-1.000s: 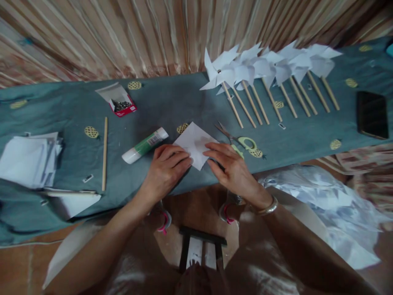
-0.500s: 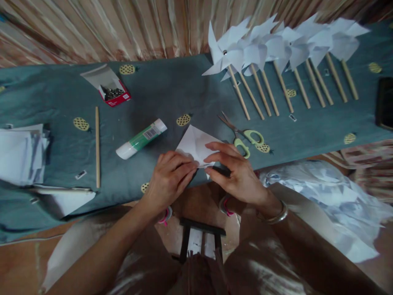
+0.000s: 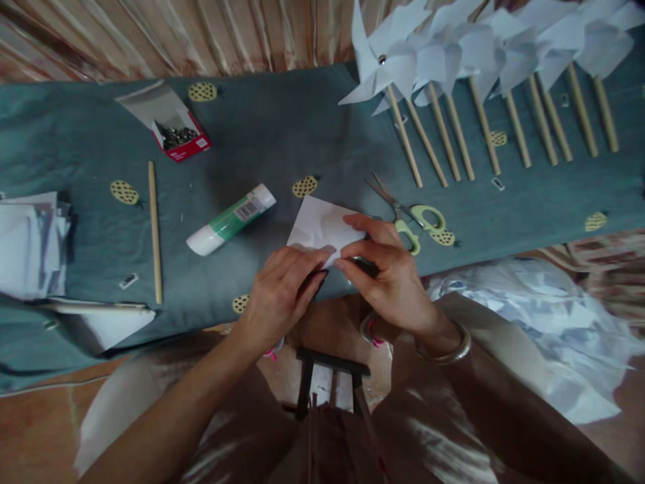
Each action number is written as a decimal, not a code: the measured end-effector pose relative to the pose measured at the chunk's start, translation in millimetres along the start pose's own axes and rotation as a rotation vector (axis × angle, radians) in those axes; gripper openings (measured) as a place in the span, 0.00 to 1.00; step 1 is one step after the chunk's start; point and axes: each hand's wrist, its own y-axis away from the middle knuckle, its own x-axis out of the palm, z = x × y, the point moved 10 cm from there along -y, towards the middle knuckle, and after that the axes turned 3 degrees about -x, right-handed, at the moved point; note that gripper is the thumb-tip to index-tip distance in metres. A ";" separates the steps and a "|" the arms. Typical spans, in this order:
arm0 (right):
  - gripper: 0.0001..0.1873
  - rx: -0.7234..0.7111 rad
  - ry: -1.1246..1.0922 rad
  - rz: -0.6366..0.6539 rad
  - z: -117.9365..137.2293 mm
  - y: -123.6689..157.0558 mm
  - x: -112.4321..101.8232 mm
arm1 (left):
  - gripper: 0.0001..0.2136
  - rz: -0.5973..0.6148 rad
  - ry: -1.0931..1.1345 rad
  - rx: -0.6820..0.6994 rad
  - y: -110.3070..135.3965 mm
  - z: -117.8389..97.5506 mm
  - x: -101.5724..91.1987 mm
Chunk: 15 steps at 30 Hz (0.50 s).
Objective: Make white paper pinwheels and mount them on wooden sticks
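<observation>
A white folded paper square lies near the front edge of the teal cloth-covered table. My left hand pinches its near corner from the left, fingers closed on the paper. From the right, my right hand grips the same near edge between thumb and fingers. A green and white glue stick lies just left of the paper. Scissors with pale green handles lie just right of it.
A row of white paper pinwheels on wooden sticks lies at the back right. A red box of pins sits back left, a loose wooden stick and a paper stack at left. Crumpled plastic lies at right, below the table edge.
The paper was pressed flat under both hands a second ago; now its near edge is lifted and pinched by both hands. The view has shifted so the table sits higher in frame.
</observation>
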 end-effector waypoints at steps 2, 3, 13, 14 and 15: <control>0.03 -0.018 0.025 -0.006 1.5 -0.9 0.3 | 0.09 -0.006 0.006 0.027 -0.4 -2.9 -1.0; 0.03 -0.024 0.037 -0.010 1.8 -1.2 0.4 | 0.09 -0.008 0.011 0.041 -0.8 -4.2 -1.4; 0.03 -0.017 0.046 -0.025 -2.0 -2.9 0.5 | 0.10 -0.035 0.004 0.038 0.0 -2.9 -3.7; 0.03 -0.014 0.043 -0.021 -2.3 -3.1 1.0 | 0.10 -0.033 0.008 0.047 0.3 -3.7 -3.6; 0.03 -0.012 0.040 -0.018 -2.6 -3.3 1.4 | 0.09 -0.030 0.015 0.058 0.5 -4.6 -3.5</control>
